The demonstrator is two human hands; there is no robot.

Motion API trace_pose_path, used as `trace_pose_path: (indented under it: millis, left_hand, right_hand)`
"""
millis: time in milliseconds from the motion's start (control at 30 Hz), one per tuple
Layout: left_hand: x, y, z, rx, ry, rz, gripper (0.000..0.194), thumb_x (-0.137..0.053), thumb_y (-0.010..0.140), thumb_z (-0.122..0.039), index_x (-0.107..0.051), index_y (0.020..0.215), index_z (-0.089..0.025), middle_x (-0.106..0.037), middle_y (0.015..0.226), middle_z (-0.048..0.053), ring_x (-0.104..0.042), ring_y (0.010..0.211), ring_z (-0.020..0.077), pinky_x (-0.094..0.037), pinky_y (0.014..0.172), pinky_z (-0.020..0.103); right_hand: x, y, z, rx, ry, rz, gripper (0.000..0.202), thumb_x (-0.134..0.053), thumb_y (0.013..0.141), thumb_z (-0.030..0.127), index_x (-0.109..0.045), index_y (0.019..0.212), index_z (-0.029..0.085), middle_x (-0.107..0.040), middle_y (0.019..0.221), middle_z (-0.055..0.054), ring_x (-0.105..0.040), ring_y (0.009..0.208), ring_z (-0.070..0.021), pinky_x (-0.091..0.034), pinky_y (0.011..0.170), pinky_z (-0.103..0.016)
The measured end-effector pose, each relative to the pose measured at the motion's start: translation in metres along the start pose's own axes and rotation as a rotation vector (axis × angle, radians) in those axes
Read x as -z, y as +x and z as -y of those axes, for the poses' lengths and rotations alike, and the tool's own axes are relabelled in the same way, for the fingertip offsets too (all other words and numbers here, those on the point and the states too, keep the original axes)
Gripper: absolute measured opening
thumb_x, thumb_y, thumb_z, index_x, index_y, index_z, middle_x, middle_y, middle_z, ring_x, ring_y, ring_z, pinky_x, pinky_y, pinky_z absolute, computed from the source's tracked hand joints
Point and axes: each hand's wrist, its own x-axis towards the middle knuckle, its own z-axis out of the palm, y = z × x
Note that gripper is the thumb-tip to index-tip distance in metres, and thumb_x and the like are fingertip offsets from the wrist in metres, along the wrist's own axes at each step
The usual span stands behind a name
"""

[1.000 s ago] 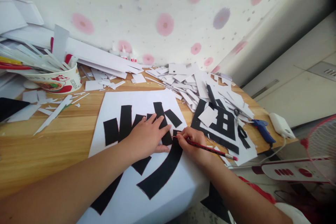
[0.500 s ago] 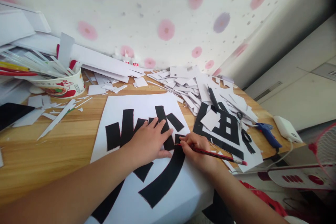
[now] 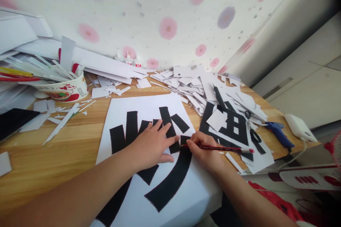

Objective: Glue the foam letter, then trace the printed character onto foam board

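A white sheet [image 3: 149, 103] lies on the wooden table with black cut-out strokes on it that form a large character. My left hand [image 3: 156, 143] rests on the strokes with its fingers spread, pressing on the upright black piece [image 3: 167, 124]. In my right hand [image 3: 204, 149] is a red-and-black pencil [image 3: 226, 148], its tip at the edge of the black pieces near my left fingertips. Below both hands, a long curved black stroke [image 3: 172, 184] sweeps down to the left. Part of the character is hidden under my left hand and forearm.
White board scraps [image 3: 191, 81] are heaped at the back. On the right are a second black character [image 3: 237, 126], scissors [image 3: 255, 136], a blue glue gun [image 3: 279, 134] and a white box [image 3: 299, 127]. A paper tub [image 3: 64, 90] of sticks stands at left beside a black tablet-like object [image 3: 16, 122].
The view has shifted slightly. My right hand and the pencil have moved a little along the black edge, and the pencil lies flatter. My left hand stays on the black pieces.
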Motion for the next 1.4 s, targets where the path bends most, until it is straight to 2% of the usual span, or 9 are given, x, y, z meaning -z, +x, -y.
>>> trace_pose_path:
  millis: [200,567,800,1267,1400]
  left_hand:
    - [0.003,0.001,0.0,-0.007,-0.018,0.029,0.067,-0.066,0.077,-0.054,-0.042,0.137,-0.038,-0.034,0.15,0.015,-0.028,0.135,0.0467,-0.033,0.098,0.065]
    - [0.007,0.001,-0.002,-0.002,0.007,0.062,0.068,-0.064,0.078,-0.055,-0.038,0.139,-0.041,-0.033,0.15,0.016,-0.026,0.135,0.0475,-0.033,0.098,0.065]
    - [0.002,0.001,0.001,-0.012,0.008,0.038,0.067,-0.062,0.079,-0.057,-0.036,0.139,-0.044,-0.033,0.15,0.015,-0.027,0.135,0.0467,-0.033,0.098,0.064]
    - [0.006,0.0,-0.002,0.002,-0.009,0.054,0.066,-0.065,0.078,-0.054,-0.04,0.138,-0.041,-0.034,0.149,0.015,-0.026,0.135,0.0474,-0.032,0.099,0.064]
    - [0.009,0.001,-0.003,0.006,-0.007,0.062,0.067,-0.066,0.077,-0.054,-0.04,0.138,-0.041,-0.033,0.15,0.016,-0.025,0.135,0.0486,-0.032,0.098,0.065]
  right_hand:
    - [-0.004,0.002,-0.01,-0.037,0.121,0.004,0.029,-0.055,0.082,0.028,-0.04,0.058,0.022,-0.049,0.056,0.003,-0.043,0.052,-0.0116,-0.033,0.05,-0.025]
    - [-0.004,0.002,-0.013,-0.048,0.091,-0.066,0.028,-0.057,0.081,0.028,-0.042,0.058,0.022,-0.052,0.056,0.002,-0.046,0.053,-0.0124,-0.035,0.051,-0.026]
    - [-0.005,0.004,-0.01,-0.065,0.032,-0.09,0.028,-0.056,0.081,0.029,-0.042,0.058,0.021,-0.049,0.055,0.003,-0.045,0.052,-0.0119,-0.034,0.051,-0.025]
    - [-0.006,0.008,0.0,-0.171,-0.021,-0.1,0.027,-0.056,0.08,0.034,-0.045,0.06,0.021,-0.05,0.054,0.004,-0.044,0.05,-0.0108,-0.034,0.048,-0.023]
    - [-0.007,0.008,0.001,-0.151,-0.014,-0.124,0.027,-0.058,0.08,0.035,-0.045,0.06,0.021,-0.051,0.054,0.004,-0.045,0.051,-0.0109,-0.035,0.048,-0.023]
